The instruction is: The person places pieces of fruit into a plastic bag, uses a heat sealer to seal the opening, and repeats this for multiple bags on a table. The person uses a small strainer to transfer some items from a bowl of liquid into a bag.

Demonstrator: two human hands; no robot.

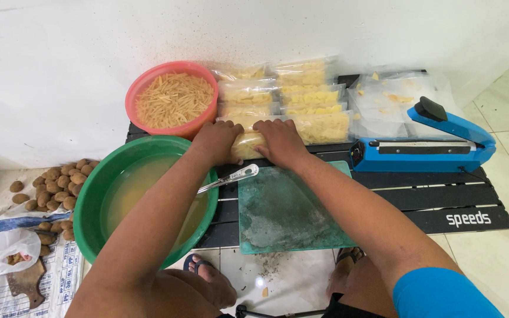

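Both hands, the left hand point(216, 141) and the right hand point(281, 142), press down side by side on a clear plastic bag of pale yellow potato sticks point(247, 145), fingers curled over it, at the far edge of a low black slatted surface point(443, 203). Behind it lie stacked clear filled bags point(304, 97). A blue heat sealer point(425, 147) sits right, a green cutting board point(287, 209) nearer, a metal spoon point(231, 178) beside a green basin of cloudy water point(98, 194), and a red bowl of cut sticks point(172, 100) beyond.
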